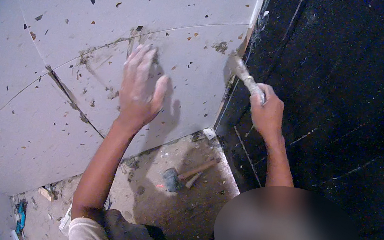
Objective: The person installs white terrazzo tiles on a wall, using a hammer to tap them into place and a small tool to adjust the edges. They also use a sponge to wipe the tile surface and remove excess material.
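Note:
My left hand (pixel 142 78) lies against a large white tile (pixel 194 74) with dark and brown flecks. Its fingers are stretched out, and pale dust covers the fingertips. Smears of grey mortar surround it on the tile. My right hand (pixel 267 112) is closed round the handle of a mortar-crusted scraper (pixel 244 73). The scraper's end points up and left, beside the tile's right edge where it meets the black wall (pixel 328 92). Whether the blade touches the edge I cannot tell.
Below, a mallet (pixel 172 180) with a wooden handle lies on the dusty floor (pixel 147 204). A dark gap (pixel 69 94) runs between tiles at left. Near the lower left are a blue object (pixel 21 217) and bits of debris. A blurred patch hides the lower right.

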### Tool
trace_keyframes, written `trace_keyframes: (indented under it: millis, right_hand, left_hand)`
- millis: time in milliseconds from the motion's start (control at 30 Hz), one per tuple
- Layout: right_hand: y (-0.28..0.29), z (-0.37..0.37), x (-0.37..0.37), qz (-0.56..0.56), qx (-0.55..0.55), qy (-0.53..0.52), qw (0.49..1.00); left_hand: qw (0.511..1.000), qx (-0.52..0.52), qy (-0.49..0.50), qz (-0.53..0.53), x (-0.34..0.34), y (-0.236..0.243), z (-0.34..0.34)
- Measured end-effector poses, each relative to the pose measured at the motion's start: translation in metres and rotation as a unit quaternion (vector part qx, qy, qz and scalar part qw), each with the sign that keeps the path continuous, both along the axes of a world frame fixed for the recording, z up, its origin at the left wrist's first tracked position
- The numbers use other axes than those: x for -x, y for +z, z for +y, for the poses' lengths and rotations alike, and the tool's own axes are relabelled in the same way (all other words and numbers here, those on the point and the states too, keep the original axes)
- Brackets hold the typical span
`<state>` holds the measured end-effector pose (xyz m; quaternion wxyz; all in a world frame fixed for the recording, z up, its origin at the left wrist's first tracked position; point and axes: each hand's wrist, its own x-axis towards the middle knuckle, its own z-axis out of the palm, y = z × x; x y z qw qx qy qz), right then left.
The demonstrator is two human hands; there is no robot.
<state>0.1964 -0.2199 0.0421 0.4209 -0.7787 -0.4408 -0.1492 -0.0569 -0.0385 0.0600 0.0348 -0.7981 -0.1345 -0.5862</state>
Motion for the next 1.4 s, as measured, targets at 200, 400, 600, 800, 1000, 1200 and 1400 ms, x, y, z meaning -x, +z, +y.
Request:
trace_keyframes:
  millis: [200,400,600,800,1000,1200,1400]
  right_hand:
    - [0.027,0.012,-0.005,-0.053,-0.028,-0.072,0.996]
    - [0.039,0.034,-0.01,-0.081,0.017,-0.117,0.99]
    - [0.039,0.046,-0.016,-0.094,0.008,-0.105,0.99]
    - [0.044,0.05,-0.012,-0.101,0.018,-0.085,0.991]
    - [0.035,0.077,0.021,-0.098,0.001,-0.102,0.99]
    - [0.038,0.07,0.019,-0.103,-0.004,-0.082,0.991]
    - [0.041,0.062,0.013,-0.11,0.0,-0.083,0.99]
  left_hand:
    - [1.0,-0.002,0.005,-0.017,-0.056,0.015,0.006]
    - [0.998,0.041,-0.017,-0.04,-0.067,0.002,0.014]
    - [1.0,0.025,-0.004,-0.001,-0.063,-0.004,0.023]
    - [0.999,0.03,0.013,0.024,-0.06,-0.007,0.03]
    - [0.997,-0.052,0.052,0.038,-0.062,-0.016,0.048]
    - [0.992,-0.073,0.089,0.042,-0.067,-0.024,0.058]
    - [0.99,-0.098,0.102,0.029,-0.068,-0.025,0.063]
